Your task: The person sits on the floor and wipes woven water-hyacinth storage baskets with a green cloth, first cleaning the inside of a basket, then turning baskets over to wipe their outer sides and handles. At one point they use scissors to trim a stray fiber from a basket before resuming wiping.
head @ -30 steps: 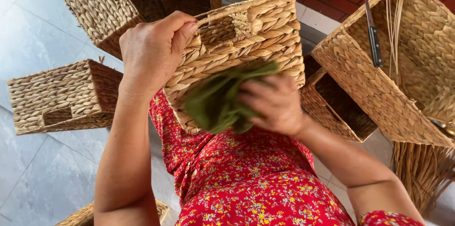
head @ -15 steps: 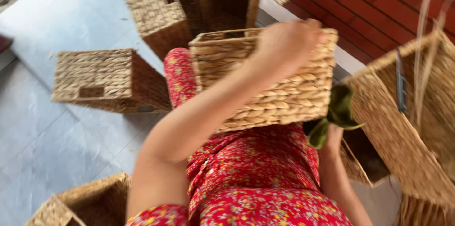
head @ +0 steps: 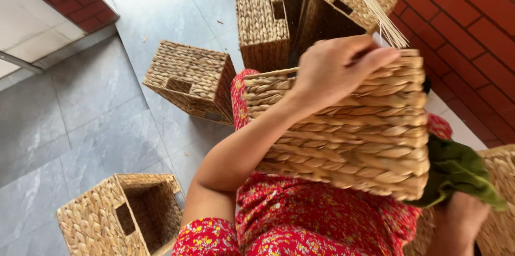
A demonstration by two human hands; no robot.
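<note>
A: What is hidden or cut off?

B: The right hand [head: 460, 222] is cut by the lower edge and half covered by the woven basket [head: 348, 132]. A green cloth [head: 456, 173] is seen bunched at its top; the fingers appear closed on it, though they are largely hidden. A second basket at the right edge [head: 501, 181] is only partly shown. The thin reeds [head: 370, 4] are cut off at the top.

A: And the left hand?

B: The left hand [head: 335, 71] is laid over the top rim of the woven basket, fingers [head: 375, 60] curled over the edge and closed on it. The basket is held above the lap, over the red flowered dress [head: 300, 218].

A: What differs from half a second ago?

B: The basket has been turned slightly and is seen closer. The cloth is now lower, beside the basket's lower right corner.

A: The surroundings?

B: An open basket [head: 120, 218] is noted on the grey tiled floor [head: 80, 116], a closed one [head: 190, 79] further off, and more [head: 265, 22] by the brick wall [head: 461, 25].
</note>
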